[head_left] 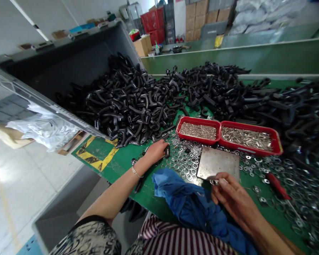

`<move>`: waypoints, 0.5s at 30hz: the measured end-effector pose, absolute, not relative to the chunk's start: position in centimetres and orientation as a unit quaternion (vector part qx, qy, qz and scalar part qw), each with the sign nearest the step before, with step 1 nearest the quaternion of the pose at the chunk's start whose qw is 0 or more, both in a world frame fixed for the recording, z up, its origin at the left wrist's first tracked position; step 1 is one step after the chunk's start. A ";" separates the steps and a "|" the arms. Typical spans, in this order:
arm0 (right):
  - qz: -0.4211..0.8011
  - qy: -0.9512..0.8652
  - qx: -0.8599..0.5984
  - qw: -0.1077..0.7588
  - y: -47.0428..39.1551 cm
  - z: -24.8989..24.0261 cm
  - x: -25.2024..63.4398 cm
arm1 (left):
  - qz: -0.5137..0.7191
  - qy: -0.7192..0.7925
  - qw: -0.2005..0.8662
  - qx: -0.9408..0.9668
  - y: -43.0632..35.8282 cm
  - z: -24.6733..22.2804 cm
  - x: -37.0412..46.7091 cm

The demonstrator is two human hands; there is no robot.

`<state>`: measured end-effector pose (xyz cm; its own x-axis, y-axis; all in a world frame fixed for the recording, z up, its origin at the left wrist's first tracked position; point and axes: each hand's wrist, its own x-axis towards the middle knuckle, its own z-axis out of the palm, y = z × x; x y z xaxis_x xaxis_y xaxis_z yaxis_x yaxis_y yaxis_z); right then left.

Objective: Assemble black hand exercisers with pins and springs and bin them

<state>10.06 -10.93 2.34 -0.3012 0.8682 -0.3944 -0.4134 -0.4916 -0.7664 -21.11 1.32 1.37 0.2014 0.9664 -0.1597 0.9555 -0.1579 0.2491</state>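
My left hand [155,152] is closed around a black lever-like part [167,151] at the near edge of the washers; most of that part is hidden by the fingers. Small shiny metal rings [214,182] are pinched between thumb and fingertips of my right hand [228,193], just over the front edge of a flat steel plate [219,163]. Loose metal washers [184,161] are scattered between the two hands. A crumpled blue cloth [184,198] lies in front of me, beside my right hand.
Behind the plate stand two red trays, one with tiny rivet-like pieces [198,131], one with metal pins [246,139]. Black parts [138,102] spill from a tipped grey crate [69,109] and heap across the back. A red-handled screwdriver [278,186] lies among washers on the right.
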 end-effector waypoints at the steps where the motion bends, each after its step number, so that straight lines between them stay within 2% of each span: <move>1: 0.755 -0.272 -0.415 0.430 -10.9 2.3 9.8 | 0.016 0.626 0.147 0.766 1.5 1.1 -20.7; 4: 0.735 -0.272 -0.419 0.459 -10.8 1.9 10.0 | 0.017 0.612 0.141 0.778 1.8 1.2 -20.0; 7: 0.719 -0.272 -0.429 0.473 -10.7 1.2 11.0 | 0.108 0.593 0.170 0.780 1.2 1.8 -18.9; 10: 0.721 -0.268 -0.439 0.464 -10.4 0.7 12.3 | 0.236 0.580 0.318 0.712 -0.3 2.1 -15.9; 15: 0.692 -0.294 -0.455 0.478 -9.7 1.5 13.1 | 0.316 0.505 0.582 0.555 -3.1 1.0 -8.1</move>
